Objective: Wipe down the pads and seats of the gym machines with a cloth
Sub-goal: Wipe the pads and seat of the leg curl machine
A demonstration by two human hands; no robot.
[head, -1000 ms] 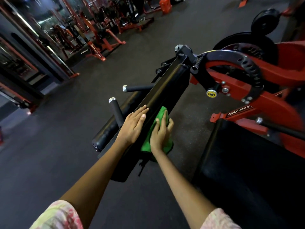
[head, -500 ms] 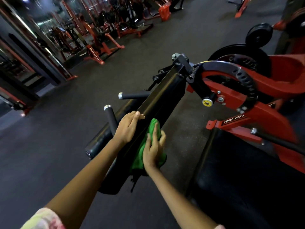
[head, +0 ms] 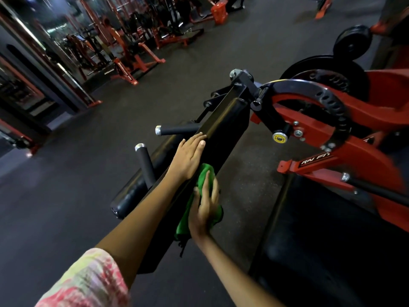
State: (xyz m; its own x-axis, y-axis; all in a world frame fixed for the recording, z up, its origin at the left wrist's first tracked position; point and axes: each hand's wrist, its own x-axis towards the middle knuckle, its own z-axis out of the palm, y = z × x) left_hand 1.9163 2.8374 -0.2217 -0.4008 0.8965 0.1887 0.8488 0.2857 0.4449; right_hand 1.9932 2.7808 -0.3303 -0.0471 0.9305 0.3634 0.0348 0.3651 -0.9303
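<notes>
Down the black pad (head: 223, 129) slid the green cloth (head: 200, 196), right hand (head: 204, 209) flat on it, left hand (head: 188, 158) spread, bracing; lower stretch likely wiped next

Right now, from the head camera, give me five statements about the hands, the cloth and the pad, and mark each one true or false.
1. The right hand presses a green cloth against the long black pad. True.
2. The left hand grips one of the handles. False: it lies flat on the pad's top edge, fingers straight, and the two black handles stand free to its left.
3. The cloth is blue. False: it is green.
4. The machine frame right of the pad is red. True.
5. The cloth lies on the floor. False: it is on the pad's side, under the right hand.
</notes>
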